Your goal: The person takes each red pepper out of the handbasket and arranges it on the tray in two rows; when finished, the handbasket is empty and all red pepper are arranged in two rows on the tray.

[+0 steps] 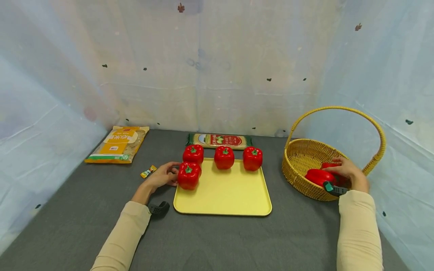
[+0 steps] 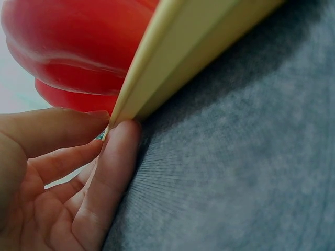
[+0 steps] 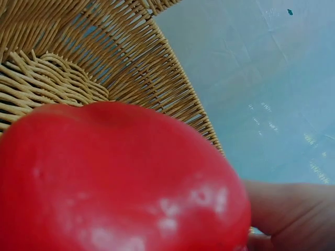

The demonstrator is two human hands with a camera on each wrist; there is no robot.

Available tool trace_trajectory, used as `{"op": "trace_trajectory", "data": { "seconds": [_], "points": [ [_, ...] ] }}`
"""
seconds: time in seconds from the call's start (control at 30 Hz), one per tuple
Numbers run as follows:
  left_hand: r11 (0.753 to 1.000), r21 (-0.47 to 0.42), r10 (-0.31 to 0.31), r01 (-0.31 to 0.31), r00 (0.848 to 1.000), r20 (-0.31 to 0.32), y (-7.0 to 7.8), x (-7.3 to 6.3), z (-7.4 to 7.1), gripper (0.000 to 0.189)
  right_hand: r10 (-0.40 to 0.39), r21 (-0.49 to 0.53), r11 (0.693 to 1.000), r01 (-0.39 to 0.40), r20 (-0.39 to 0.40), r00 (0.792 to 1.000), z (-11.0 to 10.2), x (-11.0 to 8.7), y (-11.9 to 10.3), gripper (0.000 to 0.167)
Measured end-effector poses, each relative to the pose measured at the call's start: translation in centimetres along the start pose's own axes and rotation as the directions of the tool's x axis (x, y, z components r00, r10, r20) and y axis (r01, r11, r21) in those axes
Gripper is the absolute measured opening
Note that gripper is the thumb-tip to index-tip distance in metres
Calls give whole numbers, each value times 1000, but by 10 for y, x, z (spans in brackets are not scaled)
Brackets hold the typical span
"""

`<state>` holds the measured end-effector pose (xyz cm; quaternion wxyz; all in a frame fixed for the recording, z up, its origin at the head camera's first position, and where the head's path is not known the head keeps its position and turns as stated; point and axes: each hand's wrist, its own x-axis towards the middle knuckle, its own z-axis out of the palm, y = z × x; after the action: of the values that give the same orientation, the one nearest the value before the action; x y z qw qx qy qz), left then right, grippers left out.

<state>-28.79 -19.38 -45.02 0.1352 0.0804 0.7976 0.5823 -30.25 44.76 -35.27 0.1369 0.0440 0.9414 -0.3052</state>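
Note:
My left hand point(image 1: 165, 175) is at the left side of the yellow tray point(image 1: 223, 195). In the left wrist view its fingertips pinch the tray's rim point(image 2: 137, 78). Beside them on the tray stands a red bell pepper point(image 1: 188, 176), with three more along the back: one at the left point(image 1: 193, 153), one in the middle point(image 1: 224, 158), one at the right point(image 1: 252, 159). My right hand point(image 1: 346, 170) reaches into the wicker basket point(image 1: 298, 154) and grips a red bell pepper point(image 1: 327, 165), partly hidden. Another red bell pepper point(image 1: 318, 177) lies in front, and one point(image 3: 120, 178) largely fills the right wrist view.
A long green-ended noodle packet point(image 1: 219, 140) lies behind the tray. At the back left is a yellow grain bag point(image 1: 118, 145), with a small yellow wrapped snack point(image 1: 148, 171) nearer the left hand. The basket's tall handle point(image 1: 339, 108) arches above it. Pale sheeting surrounds the grey table.

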Motion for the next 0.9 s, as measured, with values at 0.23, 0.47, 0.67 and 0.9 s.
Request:
{"op": "trace_trajectory", "data": {
  "seconds": [0.23, 0.47, 0.67, 0.9],
  "points": [
    [1000, -1, -8, 8, 1000, 1, 1, 0, 0, 51, 24, 16, 1000, -24, -1, 1000, 1, -3, -1, 84],
    [1000, 2, 2, -2, 1000, 5, 0, 0, 0, 51, 26, 48, 999, -21, -121, 992, 2, -8, -9, 86],
    [1000, 5, 5, -5, 1000, 2, 1, -1, 0, 52, -3, 42, 999, 13, -233, 973, 2, -11, -17, 89],
    [1000, -3, -8, 8, 1000, -12, 3, -2, 2, 53, -73, 6, 997, 78, -317, 945, 5, -13, -27, 91]
  ]
}}
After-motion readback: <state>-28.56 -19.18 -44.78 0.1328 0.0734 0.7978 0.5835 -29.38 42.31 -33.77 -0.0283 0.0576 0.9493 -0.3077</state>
